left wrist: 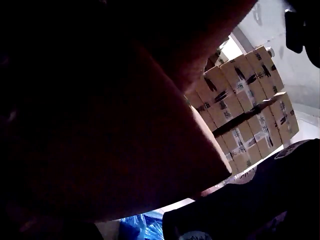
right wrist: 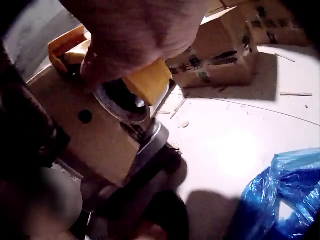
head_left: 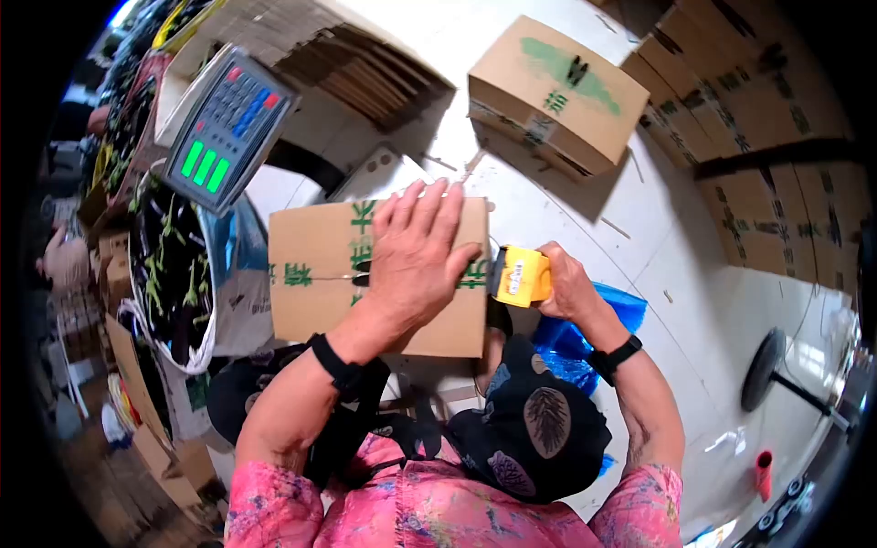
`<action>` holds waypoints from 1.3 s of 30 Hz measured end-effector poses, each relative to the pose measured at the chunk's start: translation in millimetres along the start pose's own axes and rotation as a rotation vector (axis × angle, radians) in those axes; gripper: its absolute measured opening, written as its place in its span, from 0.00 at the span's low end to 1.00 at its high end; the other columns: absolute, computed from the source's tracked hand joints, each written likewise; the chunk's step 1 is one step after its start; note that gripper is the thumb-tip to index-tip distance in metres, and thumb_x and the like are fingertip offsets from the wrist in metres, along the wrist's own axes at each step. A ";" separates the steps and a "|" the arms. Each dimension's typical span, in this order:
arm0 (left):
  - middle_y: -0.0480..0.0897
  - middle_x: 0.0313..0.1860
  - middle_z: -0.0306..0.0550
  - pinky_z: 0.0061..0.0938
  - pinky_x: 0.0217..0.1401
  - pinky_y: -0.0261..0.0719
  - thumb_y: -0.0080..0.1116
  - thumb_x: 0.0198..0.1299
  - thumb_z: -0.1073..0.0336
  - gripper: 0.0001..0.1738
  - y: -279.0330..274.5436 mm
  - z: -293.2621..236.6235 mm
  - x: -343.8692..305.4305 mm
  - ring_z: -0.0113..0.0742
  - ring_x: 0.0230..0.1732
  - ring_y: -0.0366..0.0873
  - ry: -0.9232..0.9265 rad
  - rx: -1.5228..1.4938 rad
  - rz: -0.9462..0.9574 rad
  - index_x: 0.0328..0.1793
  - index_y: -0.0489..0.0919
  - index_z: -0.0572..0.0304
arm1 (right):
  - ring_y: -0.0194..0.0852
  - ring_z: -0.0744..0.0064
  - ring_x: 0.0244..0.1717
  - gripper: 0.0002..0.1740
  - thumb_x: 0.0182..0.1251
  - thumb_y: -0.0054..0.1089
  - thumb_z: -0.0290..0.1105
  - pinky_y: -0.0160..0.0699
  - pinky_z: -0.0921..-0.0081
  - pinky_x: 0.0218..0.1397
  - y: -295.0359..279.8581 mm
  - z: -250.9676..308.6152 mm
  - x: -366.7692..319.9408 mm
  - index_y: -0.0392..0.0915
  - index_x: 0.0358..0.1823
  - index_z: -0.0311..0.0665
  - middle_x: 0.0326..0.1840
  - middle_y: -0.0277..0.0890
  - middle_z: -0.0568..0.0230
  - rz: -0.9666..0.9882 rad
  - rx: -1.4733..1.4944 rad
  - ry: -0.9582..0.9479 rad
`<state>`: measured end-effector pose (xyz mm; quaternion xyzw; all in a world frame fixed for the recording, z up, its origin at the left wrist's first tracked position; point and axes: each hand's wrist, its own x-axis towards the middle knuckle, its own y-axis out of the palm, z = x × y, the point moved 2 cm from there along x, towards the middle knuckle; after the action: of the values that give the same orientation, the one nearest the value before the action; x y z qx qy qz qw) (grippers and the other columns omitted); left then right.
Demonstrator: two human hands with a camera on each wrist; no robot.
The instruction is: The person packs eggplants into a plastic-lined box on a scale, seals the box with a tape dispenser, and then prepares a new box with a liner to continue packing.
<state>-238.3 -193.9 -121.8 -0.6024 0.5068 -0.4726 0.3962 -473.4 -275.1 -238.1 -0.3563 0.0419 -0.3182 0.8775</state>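
We rest the left hand (head_left: 416,251), fingers extended, on the box (head_left: 315,315), whose long axis runs left to right. With the right hand (head_left: 570,285) we grip the tape dispenser (head_left: 523,277) at the box's right end.

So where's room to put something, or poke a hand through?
The floor between the blue plastic, stacked boxes and black disc is mostly bare. You could probably reach between the yellow tape dispenser and green-smeared box. The person's left is crowded: eggplant bag, scale display.
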 end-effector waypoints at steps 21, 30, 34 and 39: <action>0.68 0.73 0.52 0.51 0.76 0.53 0.60 0.61 0.57 0.38 2.1 -2.7 0.4 0.54 0.73 0.62 0.013 0.036 0.009 0.77 0.64 0.60 | 0.80 0.52 0.42 0.26 0.43 0.69 0.25 0.82 0.59 0.44 -2.3 -6.0 -29.5 0.70 0.47 0.36 0.38 0.76 0.52 0.280 -0.523 0.319; 0.69 0.72 0.52 0.49 0.76 0.52 0.58 0.62 0.55 0.39 3.3 -0.2 0.2 0.53 0.73 0.61 0.033 0.037 -0.009 0.78 0.64 0.61 | 0.81 0.58 0.45 0.09 0.60 0.57 0.32 0.79 0.58 0.42 47.8 39.3 60.0 0.79 0.42 0.41 0.39 0.81 0.58 0.406 -0.984 0.047; 0.70 0.71 0.54 0.47 0.75 0.55 0.60 0.62 0.54 0.39 1.8 2.4 -1.5 0.52 0.73 0.63 0.052 -0.004 -0.041 0.77 0.65 0.62 | 0.83 0.53 0.47 0.28 0.48 0.75 0.43 0.82 0.62 0.46 19.9 -13.8 46.6 0.76 0.48 0.39 0.44 0.82 0.54 0.451 -0.670 0.411; 0.63 0.77 0.58 0.41 0.81 0.53 0.47 0.70 0.60 0.32 -21.2 40.5 -7.4 0.54 0.79 0.58 -0.121 -0.438 -0.092 0.79 0.63 0.61 | 0.58 0.47 0.76 0.48 0.66 0.57 0.63 0.57 0.63 0.76 13.5 -16.0 25.6 0.61 0.75 0.32 0.77 0.58 0.39 0.083 -0.302 0.604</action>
<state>-194.3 -183.1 -112.4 -0.7236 0.5446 -0.3320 0.2636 -450.7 -292.4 -254.8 -0.3699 0.3609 -0.3637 0.7750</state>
